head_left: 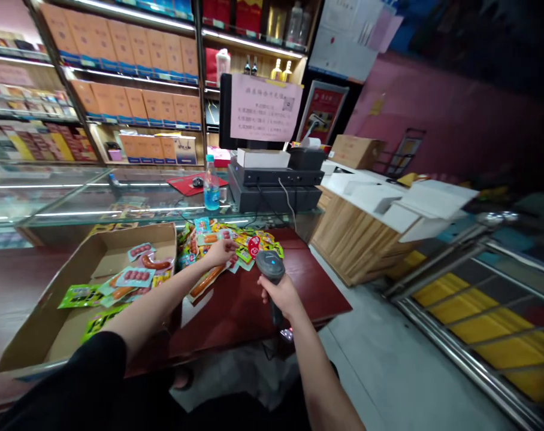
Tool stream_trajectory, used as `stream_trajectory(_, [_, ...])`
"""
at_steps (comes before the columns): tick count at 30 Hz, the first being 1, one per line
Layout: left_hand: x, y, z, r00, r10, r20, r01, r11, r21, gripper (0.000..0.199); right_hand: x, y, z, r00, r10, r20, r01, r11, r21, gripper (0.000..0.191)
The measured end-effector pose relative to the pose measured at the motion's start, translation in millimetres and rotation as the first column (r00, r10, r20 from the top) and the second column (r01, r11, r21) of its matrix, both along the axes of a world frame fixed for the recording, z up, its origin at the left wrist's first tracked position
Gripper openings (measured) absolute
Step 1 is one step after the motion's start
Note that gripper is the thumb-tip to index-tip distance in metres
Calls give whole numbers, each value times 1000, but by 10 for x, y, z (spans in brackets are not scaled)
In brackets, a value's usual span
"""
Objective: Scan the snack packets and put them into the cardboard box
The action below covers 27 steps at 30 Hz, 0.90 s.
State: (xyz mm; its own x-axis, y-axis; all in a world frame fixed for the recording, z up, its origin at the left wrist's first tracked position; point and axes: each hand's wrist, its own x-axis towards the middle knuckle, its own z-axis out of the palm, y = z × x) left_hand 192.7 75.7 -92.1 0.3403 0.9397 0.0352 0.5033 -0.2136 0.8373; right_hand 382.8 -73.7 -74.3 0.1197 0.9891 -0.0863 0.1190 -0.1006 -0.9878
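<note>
My right hand (278,296) is wrapped round the handle of a dark grey barcode scanner (271,263), held above the front edge of the dark red table. My left hand (221,251) reaches over a pile of small snack packets (204,230); its fingers are loosely bent and apart, with nothing plainly held. A long packaged sausage (206,281) lies below that hand, and a red round label (254,246) shows to its right. On my left, a shallow cardboard box (94,251) holds several sausage packs (137,276) and green packets (79,296), partly hidden by my left arm.
Behind the pile is a glass counter (74,197) with a blue drink bottle (211,188), a monitor with a pink notice (265,108) and a black cash drawer (276,197). Wooden cabinet (357,233) and metal railing (461,323) stand to the right. Stocked shelves (132,72) line the back.
</note>
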Motion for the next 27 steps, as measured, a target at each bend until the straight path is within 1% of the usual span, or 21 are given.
stream_trajectory(1, [49, -2, -17, 992, -10, -129, 24, 994, 109, 28, 19, -6, -6, 1000, -8, 1, 8, 1000, -3, 23])
stream_trajectory(2, [90, -8, -27, 968, -2, -250, 57, 976, 212, 34, 34, -10, -10, 1000, -15, 1, 15, 1000, -6, 23])
stream_trajectory(3, [124, -14, -33, 935, 22, -355, 88, 953, 291, 39, 45, -12, -14, 1000, -21, 2, 21, 1000, -10, 23])
stream_trajectory(4, [155, -17, -35, 898, 53, -437, 110, 934, 340, 43, 53, -13, -19, 1000, -26, 2, 26, 1000, -12, 23])
stream_trajectory(6, [214, -8, -34, 831, 104, -547, 123, 923, 363, 41, 61, -8, -29, 1000, -30, 5, 30, 999, -11, 22])
stream_trajectory(8, [278, 16, -25, 784, 127, -608, 116, 931, 345, 35, 59, 1, -41, 999, -30, 10, 30, 1000, -8, 21])
stream_trajectory(9, [313, 29, -19, 766, 130, -630, 113, 937, 331, 35, 55, 5, -47, 999, -31, 12, 31, 1000, -7, 21])
stream_trajectory(12, [419, 47, -6, 727, 146, -671, 84, 951, 298, 42, 35, 10, -60, 999, -39, 15, 39, 999, -12, 19])
stream_trajectory(14, [472, 30, -12, 716, 184, -673, 60, 945, 322, 45, 22, 5, -66, 999, -45, 18, 45, 999, -20, 19])
stream_trajectory(16, [498, -6, -33, 715, 210, -667, 69, 928, 366, 47, 11, -5, -76, 999, -45, 20, 46, 999, -30, 19])
stream_trajectory(18, [494, -51, -63, 716, 186, -673, 111, 921, 373, 47, 3, -12, -97, 999, -45, 20, 45, 998, -34, 18])
stream_trajectory(20, [471, -91, -95, 720, 127, -683, 147, 933, 328, 44, -7, -16, -125, 999, -43, 16, 44, 998, -33, 17])
stream_trajectory(22, [442, -117, -125, 731, 73, -678, 154, 951, 268, 42, -22, -17, -154, 999, -37, 13, 37, 999, -33, 17])
stream_trajectory(24, [410, -121, -144, 754, 52, -655, 138, 962, 235, 47, -43, -20, -174, 1000, -26, 12, 26, 999, -36, 18])
stream_trajectory(27, [340, -85, -133, 822, 72, -565, 49, 979, 196, 60, -77, -29, -180, 1000, -9, 14, 10, 999, -40, 19])
